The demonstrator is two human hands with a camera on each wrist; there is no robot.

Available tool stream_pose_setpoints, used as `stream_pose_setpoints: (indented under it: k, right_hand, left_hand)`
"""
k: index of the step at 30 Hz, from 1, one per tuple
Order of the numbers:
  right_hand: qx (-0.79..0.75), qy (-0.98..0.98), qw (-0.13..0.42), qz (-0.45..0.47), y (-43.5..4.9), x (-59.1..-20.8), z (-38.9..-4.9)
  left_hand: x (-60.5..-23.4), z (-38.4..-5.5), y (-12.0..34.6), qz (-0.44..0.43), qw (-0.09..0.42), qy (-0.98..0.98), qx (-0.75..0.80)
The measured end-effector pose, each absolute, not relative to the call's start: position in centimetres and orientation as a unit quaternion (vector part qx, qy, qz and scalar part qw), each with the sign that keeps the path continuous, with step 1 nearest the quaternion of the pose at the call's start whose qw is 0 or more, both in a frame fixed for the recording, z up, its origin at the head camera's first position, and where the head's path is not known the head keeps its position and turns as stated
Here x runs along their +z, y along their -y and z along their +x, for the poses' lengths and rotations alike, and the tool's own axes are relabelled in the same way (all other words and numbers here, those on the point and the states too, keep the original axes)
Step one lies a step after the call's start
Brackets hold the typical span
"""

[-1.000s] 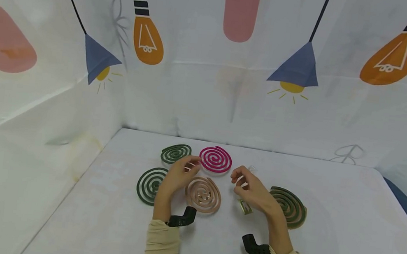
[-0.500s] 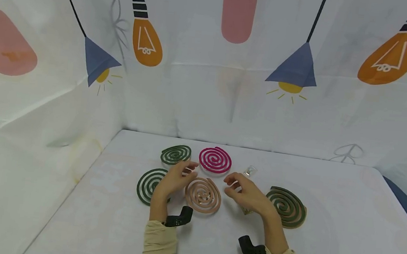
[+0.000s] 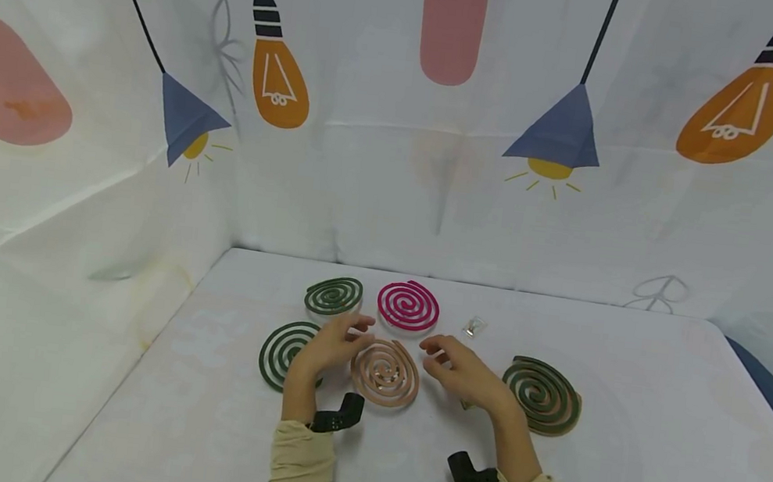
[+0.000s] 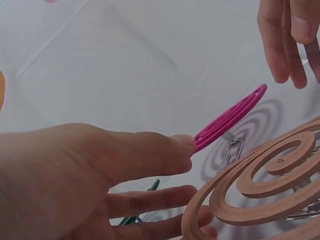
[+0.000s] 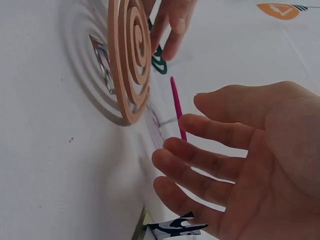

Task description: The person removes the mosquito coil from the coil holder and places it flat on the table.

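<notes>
A brown mosquito coil [image 4: 281,162] sits raised on a small metal stand [image 5: 102,62] in the middle of the table. My left hand [image 3: 331,349] hovers at its left side, over part of a green coil [image 3: 283,352], fingers loosely bent and holding nothing. On the brown coil's right, my right hand [image 3: 467,374] is held apart from it, palm turned inward, fingers relaxed and nothing in them. Behind stand a pink coil [image 3: 409,305] and another green coil [image 3: 333,296]. A small metal stand [image 5: 145,227] lies below my right hand, mostly hidden in the head view.
Right of my right hand lies a green coil [image 3: 541,396] over a brown one. A silver stand [image 3: 473,327] lies behind that hand. White cloth printed with lamps and bulbs [image 3: 393,179] hangs behind the table [image 3: 657,426].
My right hand has shifted left and slightly nearer me, uncovering the silver stand behind it. My left hand has lowered a little. The coils stay in place.
</notes>
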State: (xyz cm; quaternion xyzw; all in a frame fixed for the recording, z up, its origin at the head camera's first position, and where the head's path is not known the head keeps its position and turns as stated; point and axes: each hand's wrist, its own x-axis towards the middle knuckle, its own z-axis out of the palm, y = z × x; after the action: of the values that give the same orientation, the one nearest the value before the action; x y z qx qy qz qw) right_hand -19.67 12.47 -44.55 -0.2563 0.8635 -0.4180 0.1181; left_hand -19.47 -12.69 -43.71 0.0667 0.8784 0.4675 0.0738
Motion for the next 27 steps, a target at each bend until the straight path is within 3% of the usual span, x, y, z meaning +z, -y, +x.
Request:
stream_pose_setpoints:
  k: [27]
  right_hand:
    - [-0.377,-0.882,0.14,-0.247,-11.59,-44.86,-19.74]
  left_hand:
    - [-44.08,-19.7,12.17,0.081,0.127,-0.896,0.418]
